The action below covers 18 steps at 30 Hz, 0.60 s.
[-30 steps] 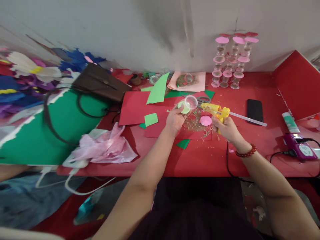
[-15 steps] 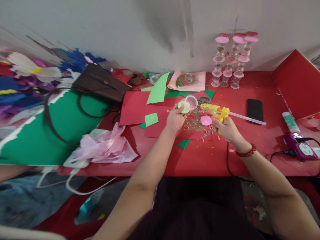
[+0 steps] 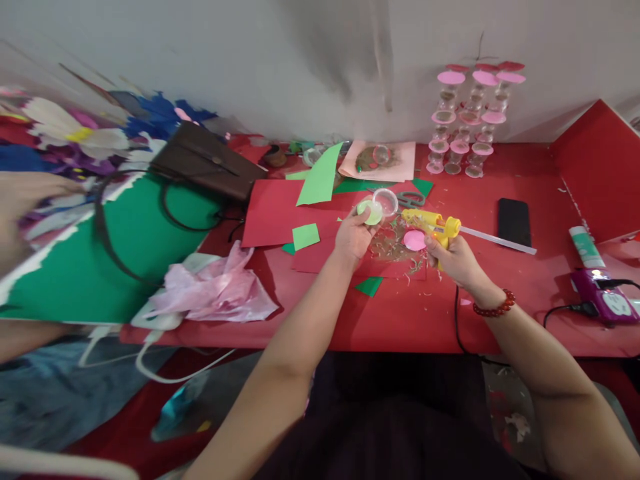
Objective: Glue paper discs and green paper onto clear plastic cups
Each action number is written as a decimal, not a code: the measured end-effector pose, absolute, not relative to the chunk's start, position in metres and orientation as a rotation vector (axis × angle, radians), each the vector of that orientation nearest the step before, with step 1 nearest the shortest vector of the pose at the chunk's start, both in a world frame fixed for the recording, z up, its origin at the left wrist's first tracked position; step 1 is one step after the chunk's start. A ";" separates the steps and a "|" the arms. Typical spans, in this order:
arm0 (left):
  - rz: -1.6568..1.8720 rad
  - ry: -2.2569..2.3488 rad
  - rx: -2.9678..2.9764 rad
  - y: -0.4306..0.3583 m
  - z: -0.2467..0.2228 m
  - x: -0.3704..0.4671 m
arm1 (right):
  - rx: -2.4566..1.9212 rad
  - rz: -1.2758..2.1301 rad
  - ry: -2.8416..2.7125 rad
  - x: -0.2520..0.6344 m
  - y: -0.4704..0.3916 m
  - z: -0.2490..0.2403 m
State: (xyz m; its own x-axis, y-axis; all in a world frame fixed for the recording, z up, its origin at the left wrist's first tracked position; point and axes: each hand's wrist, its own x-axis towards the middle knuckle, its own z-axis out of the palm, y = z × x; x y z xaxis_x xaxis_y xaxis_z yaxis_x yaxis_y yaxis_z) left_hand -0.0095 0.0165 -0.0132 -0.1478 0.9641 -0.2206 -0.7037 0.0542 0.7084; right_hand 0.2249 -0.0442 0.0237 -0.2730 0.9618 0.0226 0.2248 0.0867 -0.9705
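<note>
Your right grip point(image 3: 453, 259): fingers wrapped round the handle of the yellow glue gun point(image 3: 425, 218), nozzle pointing left. Your left grip point(image 3: 353, 238): fingers curled, pinching a pale green disc point(image 3: 368, 213), with a clear cup point(image 3: 386, 202) at its far right side. Pink disc point(image 3: 415, 240) lies just nearer than the gun; scissors point(image 3: 413, 199) just farther. Black phone point(image 3: 514, 220) sits right on the red counter point(image 3: 405, 323); cup towers point(image 3: 456, 123) stand far right.

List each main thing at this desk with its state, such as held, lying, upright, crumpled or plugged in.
Glue gun: in the right grip, stick jutting out behind
Clear cup: in the left grip
Pink disc: lying flat
Scissors: lying, blades hidden
Phone: lying flat, dark
Brown bag: flap down
Pink bag: crumpled
Purple socket: plugs in
Cup columns: upright
Red board: raised, slanting
</note>
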 end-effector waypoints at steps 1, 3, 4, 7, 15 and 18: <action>1.521 0.834 0.405 0.017 -0.013 -0.009 | -1.199 1.241 -1.621 0.225 -0.044 0.023; 1.521 0.835 0.393 0.017 -0.013 -0.009 | -1.203 1.242 -1.615 0.225 -0.044 0.022; 1.521 0.839 0.388 0.017 -0.013 -0.009 | -1.204 1.243 -1.605 0.226 -0.044 0.022; 1.521 0.854 0.388 0.017 -0.014 -0.009 | -1.193 1.248 -1.601 0.226 -0.044 0.021; 1.522 0.843 0.395 0.018 -0.016 -0.011 | -1.195 1.229 -1.624 0.224 -0.045 0.024; 1.518 0.833 0.400 0.017 -0.015 -0.011 | -1.187 1.231 -1.647 0.223 -0.046 0.025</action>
